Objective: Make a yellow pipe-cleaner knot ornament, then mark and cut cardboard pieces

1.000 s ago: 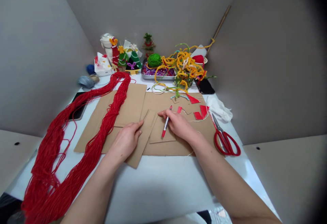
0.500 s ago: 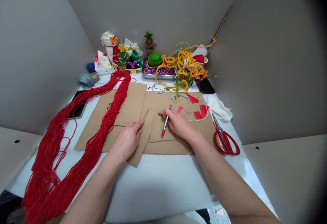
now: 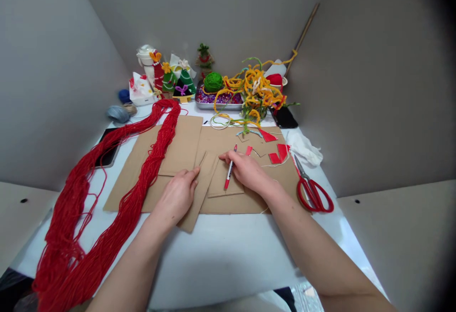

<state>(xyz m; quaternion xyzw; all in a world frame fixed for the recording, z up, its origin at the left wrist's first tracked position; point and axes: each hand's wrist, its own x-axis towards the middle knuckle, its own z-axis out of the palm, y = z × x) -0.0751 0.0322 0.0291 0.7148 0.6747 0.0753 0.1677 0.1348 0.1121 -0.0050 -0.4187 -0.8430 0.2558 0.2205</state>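
A narrow cardboard strip (image 3: 202, 192) lies slanted over the large cardboard sheet (image 3: 260, 205). My left hand (image 3: 178, 192) rests closed at the strip's left edge, its fingertips near a thin stick-like edge. The red-and-white pen (image 3: 230, 172) is in my right hand (image 3: 247, 169), its red end pointing down toward me, while the fingertips touch the strip's upper right edge. Under that hand is a smaller cardboard piece (image 3: 223, 189). Another cardboard rectangle (image 3: 181, 148) lies to the left.
A long skein of red yarn (image 3: 135, 203) stretches across the left side. Red-handled scissors (image 3: 313, 194) lie right, near white tissue (image 3: 303, 148) and red scraps (image 3: 280, 153). Behind are tangled yellow yarn (image 3: 260, 86), a bead tray (image 3: 219, 106) and small tree ornaments (image 3: 169, 81).
The whole view has shifted slightly. Both hands keep the same places on the cardboard, and the pen stays in my right hand.
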